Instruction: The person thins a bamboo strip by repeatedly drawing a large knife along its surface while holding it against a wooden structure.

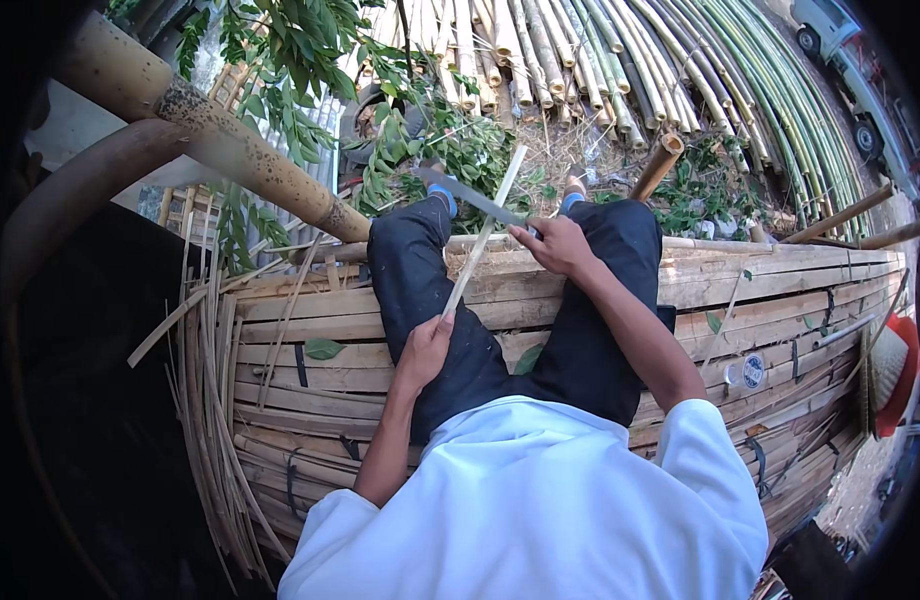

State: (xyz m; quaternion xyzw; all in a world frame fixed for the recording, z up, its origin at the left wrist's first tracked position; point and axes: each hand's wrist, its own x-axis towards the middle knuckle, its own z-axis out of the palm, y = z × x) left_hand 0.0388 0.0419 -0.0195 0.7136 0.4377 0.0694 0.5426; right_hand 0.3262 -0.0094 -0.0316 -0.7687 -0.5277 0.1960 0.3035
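My left hand (pixel 426 350) is closed round the lower end of a pale bamboo strip (pixel 474 262), which slants up and away to the right above my left leg. In my right hand (pixel 554 246) is the handle of a long knife (pixel 468 197); its grey blade points up and to the left. Blade and strip cross near the strip's middle, and whether they touch I cannot tell. My fingers hide most of the knife's handle.
I sit on stacked bamboo slats (pixel 310 358). Long bamboo poles (pixel 670 60) lie ahead, and a thick bamboo pole (pixel 230 135) slants at the left. Loose thin strips (pixel 215 370) lean beside me. A plastic cup (pixel 748 372) and a woven hat (pixel 888 375) are at the right.
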